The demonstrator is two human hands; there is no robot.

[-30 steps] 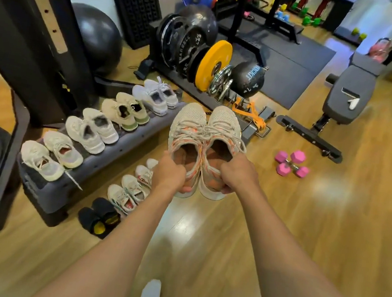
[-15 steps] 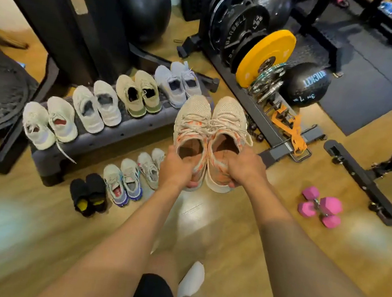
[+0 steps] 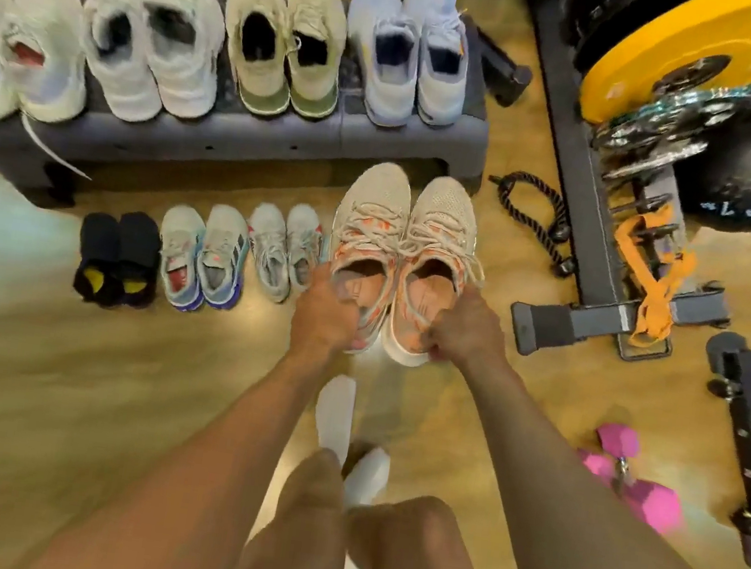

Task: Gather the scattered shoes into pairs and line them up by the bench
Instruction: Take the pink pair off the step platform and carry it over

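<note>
Head view | left hand (image 3: 325,316) and right hand (image 3: 466,328) each clench a heel of the beige-orange pair (image 3: 441,216), held toes-first in front of the bench (image 3: 287,146), near its right end | done: four pairs (image 3: 272,43) atop bench, three pairs (image 3: 201,255) before it | left: apparently only setting this pair down

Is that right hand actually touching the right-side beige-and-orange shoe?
Touching. The head view shows the right hand with fingers curled over the heel of the right beige-and-orange shoe, gripping it.
</note>
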